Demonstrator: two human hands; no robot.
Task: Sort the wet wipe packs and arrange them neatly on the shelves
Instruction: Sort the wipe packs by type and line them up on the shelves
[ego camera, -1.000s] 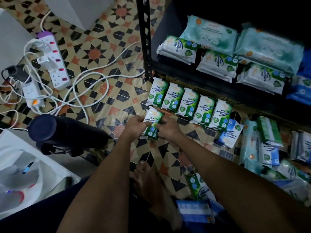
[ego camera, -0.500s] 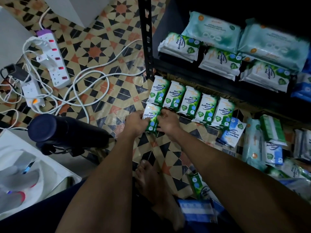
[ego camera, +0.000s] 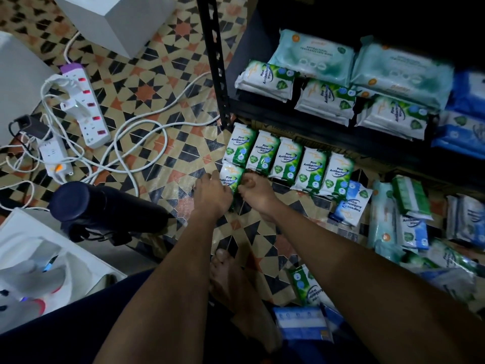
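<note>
A small green pine wipe pack [ego camera: 231,177] lies on the patterned floor just below the left end of a row of several matching green packs [ego camera: 287,164]. My left hand [ego camera: 212,193] holds its left edge and my right hand [ego camera: 256,189] pinches its right edge. Larger green and teal packs [ego camera: 325,77] lie on the black shelf [ego camera: 262,111] above. A blue pack [ego camera: 353,203] lies right of the row, and a loose heap of mixed packs [ego camera: 409,227] fills the floor at the right.
Power strips [ego camera: 86,106] and white cables [ego camera: 141,143] sprawl on the floor at left. A dark cylinder [ego camera: 105,206] lies beside my left arm. My bare foot [ego camera: 236,287] is below the hands, with a green pack [ego camera: 307,285] and a blue box [ego camera: 301,324] near it.
Both hands slid the held pack up toward the row, so it now sits just under the leftmost pack. The view shifted slightly.
</note>
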